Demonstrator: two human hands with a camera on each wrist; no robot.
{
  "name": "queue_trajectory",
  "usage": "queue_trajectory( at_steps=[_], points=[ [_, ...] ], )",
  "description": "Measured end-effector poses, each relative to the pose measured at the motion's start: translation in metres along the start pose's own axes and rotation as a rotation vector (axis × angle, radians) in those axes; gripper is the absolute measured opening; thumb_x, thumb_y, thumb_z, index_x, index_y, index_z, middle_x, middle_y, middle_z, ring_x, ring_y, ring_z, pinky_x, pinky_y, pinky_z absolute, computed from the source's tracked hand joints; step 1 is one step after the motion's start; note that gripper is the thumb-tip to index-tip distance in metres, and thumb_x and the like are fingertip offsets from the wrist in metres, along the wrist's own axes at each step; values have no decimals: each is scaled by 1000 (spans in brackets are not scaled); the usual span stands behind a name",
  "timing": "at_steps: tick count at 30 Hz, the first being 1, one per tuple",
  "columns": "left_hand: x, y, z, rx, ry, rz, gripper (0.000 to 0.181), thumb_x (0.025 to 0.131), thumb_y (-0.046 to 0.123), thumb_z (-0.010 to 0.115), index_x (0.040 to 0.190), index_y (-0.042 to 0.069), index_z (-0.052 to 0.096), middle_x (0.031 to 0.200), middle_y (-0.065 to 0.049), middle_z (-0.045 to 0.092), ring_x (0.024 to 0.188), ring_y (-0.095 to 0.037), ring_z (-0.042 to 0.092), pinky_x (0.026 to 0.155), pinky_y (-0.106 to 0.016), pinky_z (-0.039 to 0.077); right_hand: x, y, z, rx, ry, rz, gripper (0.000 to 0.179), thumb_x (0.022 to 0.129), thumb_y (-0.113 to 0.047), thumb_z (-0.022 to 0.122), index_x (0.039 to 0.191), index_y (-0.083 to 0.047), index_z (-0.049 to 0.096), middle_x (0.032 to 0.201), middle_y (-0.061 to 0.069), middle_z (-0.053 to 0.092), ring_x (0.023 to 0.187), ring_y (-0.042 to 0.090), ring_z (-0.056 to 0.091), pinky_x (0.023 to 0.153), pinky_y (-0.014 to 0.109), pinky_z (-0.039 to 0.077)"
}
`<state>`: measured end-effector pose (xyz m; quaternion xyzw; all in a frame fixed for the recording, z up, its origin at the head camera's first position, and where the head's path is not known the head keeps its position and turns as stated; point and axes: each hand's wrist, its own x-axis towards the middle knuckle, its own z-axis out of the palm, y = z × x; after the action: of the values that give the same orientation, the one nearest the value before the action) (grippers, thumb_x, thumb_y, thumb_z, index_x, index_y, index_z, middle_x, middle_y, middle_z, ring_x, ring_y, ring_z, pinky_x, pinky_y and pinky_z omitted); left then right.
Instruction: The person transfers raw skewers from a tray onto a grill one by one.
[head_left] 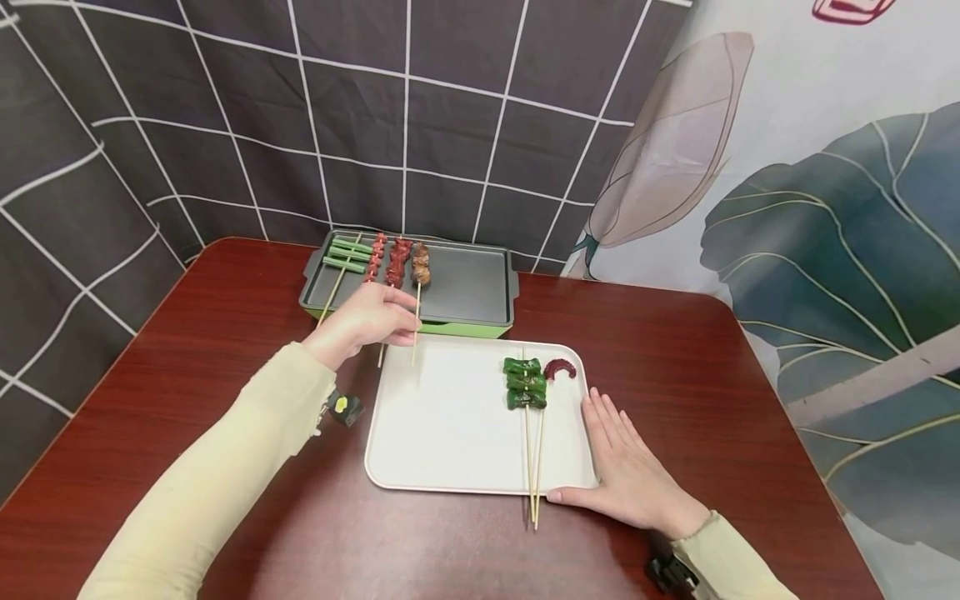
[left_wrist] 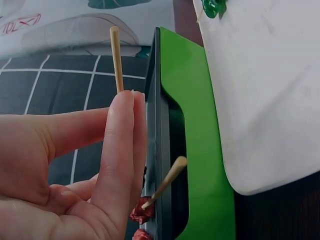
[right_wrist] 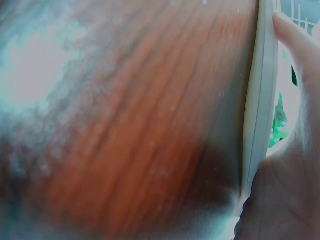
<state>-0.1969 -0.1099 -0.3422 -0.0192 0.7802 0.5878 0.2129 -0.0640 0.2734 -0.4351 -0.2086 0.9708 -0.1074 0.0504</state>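
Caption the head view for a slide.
Left hand pinches a skewer at the gray pan; right hand touches the tray.

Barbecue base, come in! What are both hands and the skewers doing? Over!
Left hand pinching brown skewer by its stick. Right hand against edge of white tray. Skewer's food end over grey pan, red skewer close beside. Nothing seen blocking. Over.

- Head view: bright and mostly crisp; a pale, hazy sheen spreads over the table [head_left: 420, 550] on the near side of the white tray [head_left: 450, 433].
- Left wrist view: dimmer, cooler; a soft grey shadow slants across the tray, and the table just beside it sinks nearly to black.
- Right wrist view: blurred, milky; blown-out glare burns on the table, well apart from the tray's rim.
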Motion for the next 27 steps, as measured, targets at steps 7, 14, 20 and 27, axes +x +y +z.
queue_trajectory(
  at_steps=[7,14,20,27],
  points=[
    [1,-2,-2,42,10,-1,49,95,-3,64,141,-11,50,118,-29,65,78,-16,73,78,-31,62,0,0,0,2,2,-4,133,75,-86,62,158,7,16,166,24,12,152,39,11,122,57,17],
    [-3,-2,-4,80,51,33,48,95,1,65,141,-7,53,117,-27,68,88,-24,73,80,-32,62,0,0,0,6,-3,-2,133,76,-86,61,159,7,16,166,24,12,152,39,11,122,56,16],
    [-15,5,-9,119,100,87,53,95,7,69,144,-1,52,116,-22,69,104,-37,69,88,-37,60,-1,-1,-1,11,29,-15,132,75,-84,64,158,7,18,165,25,15,151,40,13,121,56,18],
    [-33,13,-9,76,91,156,52,95,14,74,142,0,55,118,-18,70,99,-32,71,89,-37,60,-1,0,0,15,37,-22,132,75,-84,65,158,7,18,165,25,15,151,41,14,122,55,17]
  ],
)
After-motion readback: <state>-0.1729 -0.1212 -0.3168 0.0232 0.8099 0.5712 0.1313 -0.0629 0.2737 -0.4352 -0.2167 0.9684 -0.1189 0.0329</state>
